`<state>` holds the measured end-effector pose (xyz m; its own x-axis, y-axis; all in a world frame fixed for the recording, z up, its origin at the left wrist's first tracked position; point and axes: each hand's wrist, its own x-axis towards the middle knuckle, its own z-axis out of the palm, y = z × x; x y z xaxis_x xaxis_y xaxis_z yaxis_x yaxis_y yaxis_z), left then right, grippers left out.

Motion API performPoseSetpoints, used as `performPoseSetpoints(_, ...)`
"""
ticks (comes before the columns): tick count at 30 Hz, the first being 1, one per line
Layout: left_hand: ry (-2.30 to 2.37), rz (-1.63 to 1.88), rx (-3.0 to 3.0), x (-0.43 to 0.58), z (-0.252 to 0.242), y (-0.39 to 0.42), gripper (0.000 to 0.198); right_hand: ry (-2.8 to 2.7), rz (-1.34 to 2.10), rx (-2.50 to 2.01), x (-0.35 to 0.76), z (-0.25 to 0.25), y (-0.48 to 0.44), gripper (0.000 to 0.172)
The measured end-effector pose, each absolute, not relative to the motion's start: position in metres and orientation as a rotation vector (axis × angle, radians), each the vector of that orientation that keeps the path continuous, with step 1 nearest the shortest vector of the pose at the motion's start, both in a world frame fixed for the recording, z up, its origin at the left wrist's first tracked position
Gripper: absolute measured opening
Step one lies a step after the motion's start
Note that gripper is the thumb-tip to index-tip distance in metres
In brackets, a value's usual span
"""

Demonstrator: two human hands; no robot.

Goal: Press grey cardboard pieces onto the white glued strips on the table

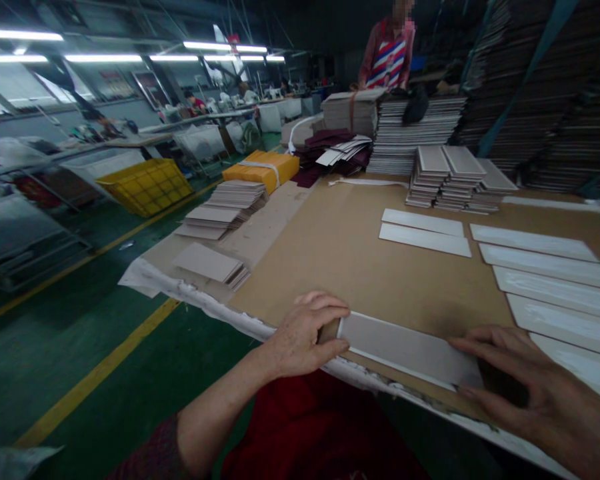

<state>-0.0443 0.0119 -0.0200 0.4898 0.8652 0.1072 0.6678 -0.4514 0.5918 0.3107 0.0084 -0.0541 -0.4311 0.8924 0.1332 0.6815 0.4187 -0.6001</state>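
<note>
A long grey cardboard panel (405, 347) with a thin white border lies at the near edge of the table. Its left end is between the thumb and fingers of my left hand (307, 333). My right hand (525, 383) grips the other end, thumb on the near side and fingers on the far side. Beyond my right hand, several white panels (563, 277) with glossy faces lie side by side. Two more white strips (423, 232) rest farther back on the brown tabletop (340, 267).
Stacked bordered panels (447, 177) stand at the back right. Along the table's left side are grey board piles (215, 263) and a yellow wrapped bundle (263, 170). A person in a striped apron (387, 60) is behind the table. A yellow basket (145, 187) sits on the green floor.
</note>
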Motion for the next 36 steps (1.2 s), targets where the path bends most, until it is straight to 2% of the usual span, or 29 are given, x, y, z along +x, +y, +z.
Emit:
performPoseSetpoints(14,1.283,0.521,2.278,-0.046,-0.023,0.013,0.037,-2.269,0.892,-1.43,0.309,-0.038,0.007,0.04)
performPoseSetpoints(31,1.298,0.522,2.319,-0.045,-0.025,0.015,0.035,-2.322,0.977,-1.427,0.305,-0.029,0.007,0.038)
performPoseSetpoints(36,1.298,0.528,2.317,-0.045,-0.025,0.015,0.036,-2.36,0.985,-1.407,0.303,-0.024,0.009,0.03)
